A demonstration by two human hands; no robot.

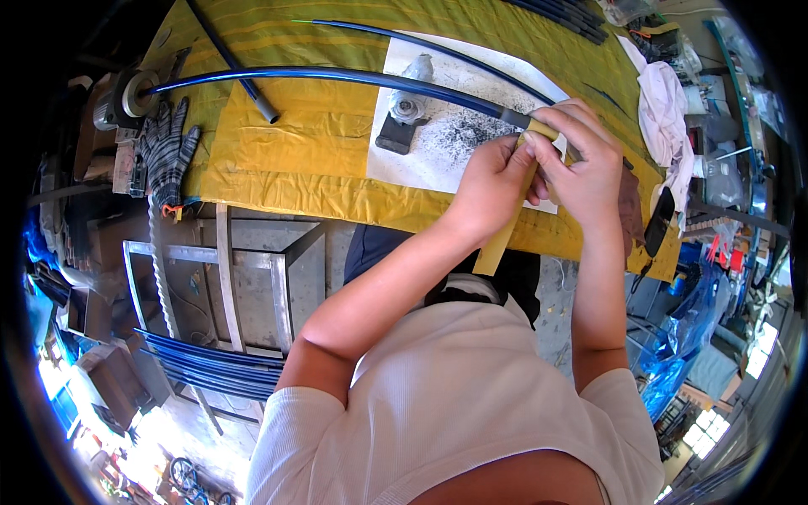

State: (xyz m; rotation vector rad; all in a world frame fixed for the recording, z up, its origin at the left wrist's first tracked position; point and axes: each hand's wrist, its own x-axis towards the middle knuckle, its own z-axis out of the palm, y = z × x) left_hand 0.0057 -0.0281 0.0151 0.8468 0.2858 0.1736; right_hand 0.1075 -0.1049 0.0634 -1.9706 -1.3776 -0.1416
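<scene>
A long glossy dark-blue rod point(337, 76) runs across the table, from a round metal wheel point(136, 93) at the far left to my hands. Near its right end is a grey section, and a yellow strip point(497, 247) is bent around the rod there. My left hand point(497, 178) pinches the strip just below the rod, and its loose tail hangs toward my lap. From the right, my right hand point(589, 160) closes thumb and fingers on the strip at the rod's end. The fingers partly hide how the strip wraps.
White paper point(391, 172) strewn with black bits lies under the rod, bearing a dark block point(397, 135) and a plastic-wrapped object point(412, 97). More blue rods lie on the yellow table cover point(278, 160). A striped glove point(168, 147) is at left, a pale cloth point(662, 109) at right.
</scene>
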